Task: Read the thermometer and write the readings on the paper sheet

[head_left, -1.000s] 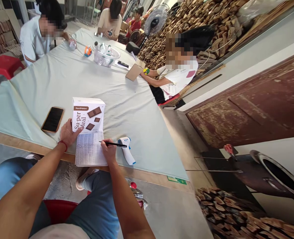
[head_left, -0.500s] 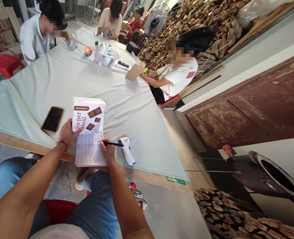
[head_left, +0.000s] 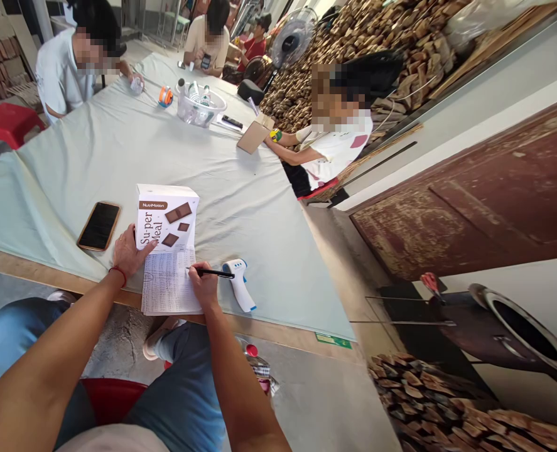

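Pen [head_left: 215, 273]: light, stiff, slim; pinched near the tip by right hand [head_left: 204, 287], nib on the paper sheet [head_left: 167, 282] at the tabletop [head_left: 118, 144] near edge. Sheet thin, floppy, likely to slide. Left hand [head_left: 128, 251] flat, fingers spread, pinning sheet and box [head_left: 167, 216]. Both forearms reach forward.
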### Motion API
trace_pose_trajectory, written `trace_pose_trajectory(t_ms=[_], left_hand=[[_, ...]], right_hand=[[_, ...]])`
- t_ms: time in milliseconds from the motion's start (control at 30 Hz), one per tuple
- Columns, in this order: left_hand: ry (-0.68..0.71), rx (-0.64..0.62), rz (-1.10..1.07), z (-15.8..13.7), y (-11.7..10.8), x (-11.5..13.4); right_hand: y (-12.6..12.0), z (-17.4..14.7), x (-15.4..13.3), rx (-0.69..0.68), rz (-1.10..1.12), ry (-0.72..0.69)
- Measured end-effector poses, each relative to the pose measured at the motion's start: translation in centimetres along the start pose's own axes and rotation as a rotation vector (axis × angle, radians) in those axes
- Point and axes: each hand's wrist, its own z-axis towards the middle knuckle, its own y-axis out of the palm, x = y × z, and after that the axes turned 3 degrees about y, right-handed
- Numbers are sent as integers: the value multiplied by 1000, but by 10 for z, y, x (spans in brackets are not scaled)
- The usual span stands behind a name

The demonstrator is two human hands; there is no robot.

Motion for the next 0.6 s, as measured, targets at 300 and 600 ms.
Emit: trace_pose_trajectory(t_ms=[300, 600], left_hand=[[-15, 9, 18, 0, 1, -1], [-2, 13, 24, 1, 3, -3]], right_hand=[[1, -1, 0, 4, -11, -2], [0, 0, 0, 9, -18, 6]])
